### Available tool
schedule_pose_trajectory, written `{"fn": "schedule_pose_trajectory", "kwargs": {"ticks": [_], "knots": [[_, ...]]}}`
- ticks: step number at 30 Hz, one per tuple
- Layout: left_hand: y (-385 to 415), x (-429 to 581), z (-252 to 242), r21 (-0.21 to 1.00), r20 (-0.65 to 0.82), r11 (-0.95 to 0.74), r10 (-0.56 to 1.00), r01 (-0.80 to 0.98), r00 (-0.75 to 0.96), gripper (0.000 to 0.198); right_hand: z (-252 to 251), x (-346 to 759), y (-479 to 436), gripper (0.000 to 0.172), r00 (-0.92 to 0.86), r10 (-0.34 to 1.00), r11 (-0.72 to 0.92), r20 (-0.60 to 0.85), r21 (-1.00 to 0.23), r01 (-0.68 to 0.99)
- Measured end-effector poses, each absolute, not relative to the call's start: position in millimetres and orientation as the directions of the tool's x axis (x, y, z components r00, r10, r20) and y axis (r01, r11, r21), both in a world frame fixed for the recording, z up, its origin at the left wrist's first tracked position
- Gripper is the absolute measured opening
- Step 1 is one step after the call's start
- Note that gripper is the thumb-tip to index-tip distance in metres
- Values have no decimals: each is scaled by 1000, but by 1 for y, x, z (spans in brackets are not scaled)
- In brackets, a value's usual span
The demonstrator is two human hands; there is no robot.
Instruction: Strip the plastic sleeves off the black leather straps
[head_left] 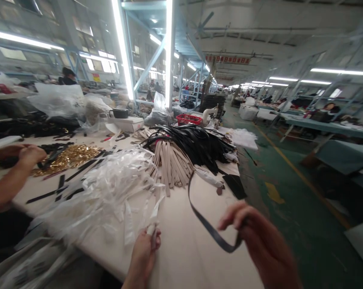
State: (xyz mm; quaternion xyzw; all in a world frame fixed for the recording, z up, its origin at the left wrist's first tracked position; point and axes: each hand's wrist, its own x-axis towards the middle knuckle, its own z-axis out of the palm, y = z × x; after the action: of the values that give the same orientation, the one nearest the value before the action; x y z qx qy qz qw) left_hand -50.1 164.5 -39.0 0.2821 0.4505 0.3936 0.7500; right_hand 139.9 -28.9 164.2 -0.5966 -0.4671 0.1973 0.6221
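My right hand (250, 233), blurred by motion, is closed on one end of a dark leather strap (210, 232). This strap curves down and loops back up toward the piles. Near the table's front edge, my left hand (143, 251) pinches a twisted white strip (154, 214). The strip runs up toward a heap of crinkled white film strips (118, 172). Beyond it, pale beige straps (172, 162) fan out over the tabletop (181, 245). A thick bundle of black straps (199, 140) lies across their far end.
At left, a co-worker's hands (31, 154) are beside a pile of gold metal pieces (73, 156) and scattered black strips (61, 182). A red basket (189, 119) and a white box (129, 123) stand at the back. A green-floored aisle (260, 172) runs along the right.
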Motion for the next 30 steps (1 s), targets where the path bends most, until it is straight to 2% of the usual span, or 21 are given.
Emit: {"fn": "schedule_pose_trajectory", "kwargs": {"ticks": [1,2,3,4,7,10,14,18,20,23,28,30], "knots": [[165,-48,-39,781,-443,527,846,-335,297,28,143,127,-15,26,450,886,49,108,-989,142],[165,-45,-39,782,-431,524,845,-337,316,30,119,115,3,28,381,920,-102,-94,-995,0],[165,-42,-40,777,-419,526,842,-346,340,32,92,105,23,26,335,917,-211,-216,-976,-51],[166,-39,-41,766,-408,534,834,-358,372,34,65,97,42,21,365,896,-258,-254,-965,-37],[168,-34,-49,720,-373,571,797,-394,474,39,3,83,86,24,453,849,-283,-271,-958,-42],[170,-35,-57,713,-341,576,783,-401,520,43,-22,71,99,30,524,820,-247,-230,-968,-39],[170,-36,-59,734,-345,569,783,-370,518,41,-23,61,94,23,605,781,-191,-154,-982,-3],[169,-29,-49,797,-335,532,783,-285,525,34,-22,55,93,28,588,795,-170,-148,-985,-19],[168,-25,-45,826,-313,497,797,-266,516,31,-25,53,95,25,617,773,-165,-146,-986,-27],[170,-25,-48,818,-347,530,767,-226,540,32,-31,54,98,19,673,719,-185,-174,-981,-56],[182,-36,-64,860,-425,507,653,55,627,26,-29,69,98,13,685,695,-222,-216,-972,-81],[185,-37,-65,862,-434,498,629,94,645,26,-24,78,98,8,669,711,-225,-217,-971,-77]]}}
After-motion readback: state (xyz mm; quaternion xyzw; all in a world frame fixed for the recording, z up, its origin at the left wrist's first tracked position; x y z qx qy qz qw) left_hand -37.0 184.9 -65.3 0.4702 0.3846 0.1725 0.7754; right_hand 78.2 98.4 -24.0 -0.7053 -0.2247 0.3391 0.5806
